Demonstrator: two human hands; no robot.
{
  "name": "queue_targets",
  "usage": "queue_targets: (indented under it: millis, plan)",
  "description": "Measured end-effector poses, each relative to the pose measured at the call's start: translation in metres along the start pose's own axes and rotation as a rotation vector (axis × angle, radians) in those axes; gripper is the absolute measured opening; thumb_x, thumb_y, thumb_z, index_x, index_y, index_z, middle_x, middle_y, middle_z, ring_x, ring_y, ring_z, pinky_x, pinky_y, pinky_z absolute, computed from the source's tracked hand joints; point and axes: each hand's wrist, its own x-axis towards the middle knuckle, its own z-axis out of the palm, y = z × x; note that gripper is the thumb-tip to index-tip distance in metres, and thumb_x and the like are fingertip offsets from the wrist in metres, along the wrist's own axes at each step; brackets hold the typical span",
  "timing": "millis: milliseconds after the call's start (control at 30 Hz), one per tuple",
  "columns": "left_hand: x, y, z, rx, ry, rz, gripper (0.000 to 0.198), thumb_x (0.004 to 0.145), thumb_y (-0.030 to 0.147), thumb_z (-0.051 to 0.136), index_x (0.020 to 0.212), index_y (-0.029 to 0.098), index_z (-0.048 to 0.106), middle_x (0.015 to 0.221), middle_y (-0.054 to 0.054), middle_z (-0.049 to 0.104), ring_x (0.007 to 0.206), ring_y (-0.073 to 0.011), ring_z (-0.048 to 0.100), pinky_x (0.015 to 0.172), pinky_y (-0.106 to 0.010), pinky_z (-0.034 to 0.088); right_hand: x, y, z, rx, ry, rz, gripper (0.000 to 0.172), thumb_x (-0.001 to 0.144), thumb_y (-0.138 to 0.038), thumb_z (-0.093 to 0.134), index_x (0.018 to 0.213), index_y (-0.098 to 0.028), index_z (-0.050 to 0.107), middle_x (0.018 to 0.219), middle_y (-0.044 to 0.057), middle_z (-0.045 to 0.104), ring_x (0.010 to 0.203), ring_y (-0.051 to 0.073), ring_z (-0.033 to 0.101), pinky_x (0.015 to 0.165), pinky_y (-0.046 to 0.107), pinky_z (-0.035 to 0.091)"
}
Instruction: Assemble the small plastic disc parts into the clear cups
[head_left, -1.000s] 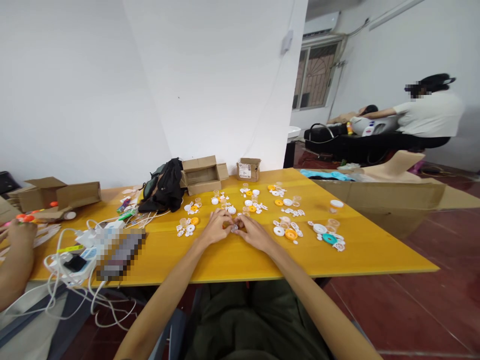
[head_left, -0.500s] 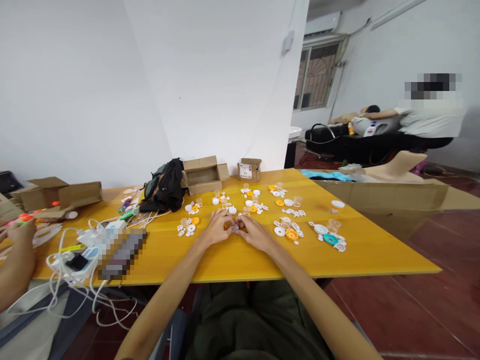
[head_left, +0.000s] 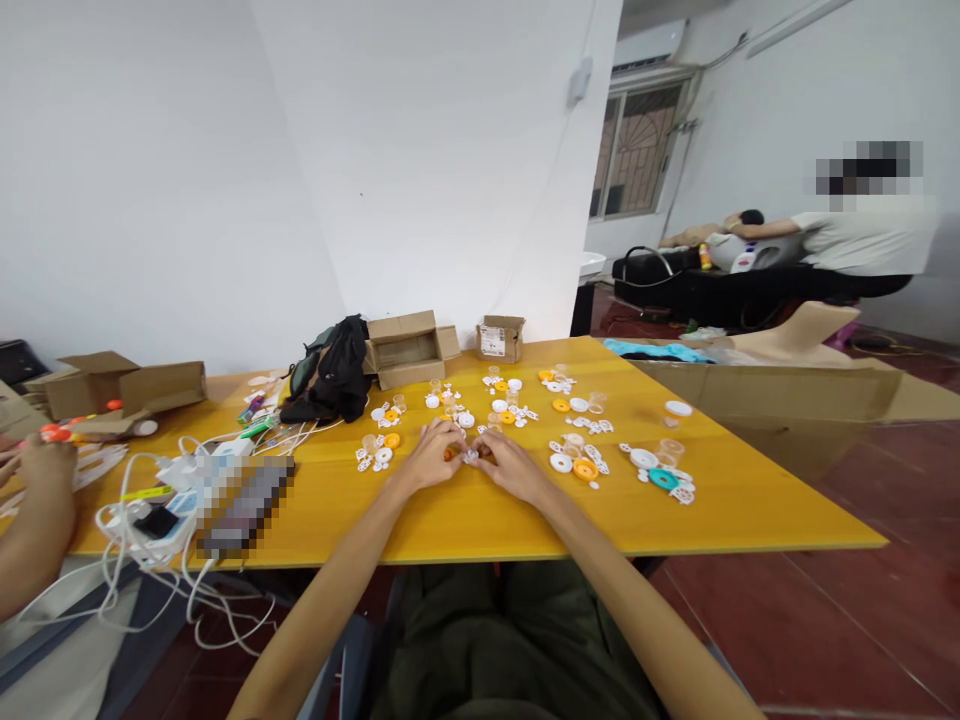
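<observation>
Far left: a co-worker's hand [head_left: 46, 470] rests at the edge of the yellow table [head_left: 480, 520], near two brown boxes [head_left: 120, 388]. Next, white cables [head_left: 142, 500] tangle around a blurred dark device [head_left: 244, 505]. A black bag [head_left: 330, 382] lies toward the wall, with an open carton [head_left: 405, 348] just beside it and a smaller carton [head_left: 500, 338] further right.

Centre: the left hand [head_left: 429, 456] and right hand [head_left: 510, 463] meet on the tabletop, fingertips curled inward and pinched on a small clear piece [head_left: 470, 456] held between them; an orange part [head_left: 449, 452] shows under the left fingers. Which fingers actually bear on the orange part is hard to tell at this size.

Around the hands: clusters of white and orange caps [head_left: 379, 455], with more caps [head_left: 504, 408] behind and an orange ring [head_left: 584, 468] to the right. A teal cap [head_left: 663, 478] lies further right, near the table's far side.

Far right: a large cardboard sheet [head_left: 772, 385] and, beyond it, a seated person [head_left: 862, 240].
</observation>
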Motion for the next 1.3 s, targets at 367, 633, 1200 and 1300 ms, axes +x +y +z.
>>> queue_targets:
  millis: [367,633,1200,1300]
  plan:
    - [-0.001,0.001,0.0,-0.028,-0.002,-0.009,0.017,0.082,0.01,0.059,0.082,0.024,0.07,0.101,-0.005,0.067,0.107,-0.0263,0.056,0.108,-0.051,0.038,-0.001,0.0,-0.002,-0.003,-0.011,-0.022,0.006,0.087,-0.019,0.062,0.085,-0.024,0.061,0.09,0.003,0.064,0.085,0.02,0.062,0.083,0.035,0.05]
    - [0.0,-0.001,0.001,-0.048,0.012,0.004,0.017,0.083,0.01,0.059,0.082,0.023,0.07,0.102,-0.005,0.067,0.108,-0.026,0.057,0.109,-0.049,0.038,-0.001,0.003,0.0,-0.008,-0.01,-0.021,0.006,0.087,-0.019,0.063,0.085,-0.024,0.061,0.09,0.002,0.063,0.085,0.02,0.062,0.081,0.034,0.049]
    - [-0.009,-0.016,-0.022,0.01,0.009,-0.029,0.015,0.082,0.019,0.065,0.095,0.025,0.069,0.109,-0.005,0.065,0.112,-0.0271,0.051,0.102,-0.044,0.04,-0.002,-0.002,-0.003,0.004,-0.014,0.007,0.008,0.086,-0.017,0.061,0.088,-0.024,0.061,0.091,0.003,0.065,0.084,0.021,0.062,0.081,0.034,0.05]
    - [-0.014,-0.018,-0.025,0.019,-0.032,-0.013,0.018,0.079,0.023,0.072,0.096,0.026,0.067,0.113,-0.005,0.062,0.115,-0.0278,0.049,0.103,-0.044,0.039,-0.003,-0.002,-0.003,0.005,-0.009,0.013,0.008,0.086,-0.016,0.061,0.09,-0.024,0.061,0.092,0.003,0.065,0.083,0.02,0.062,0.08,0.033,0.05]
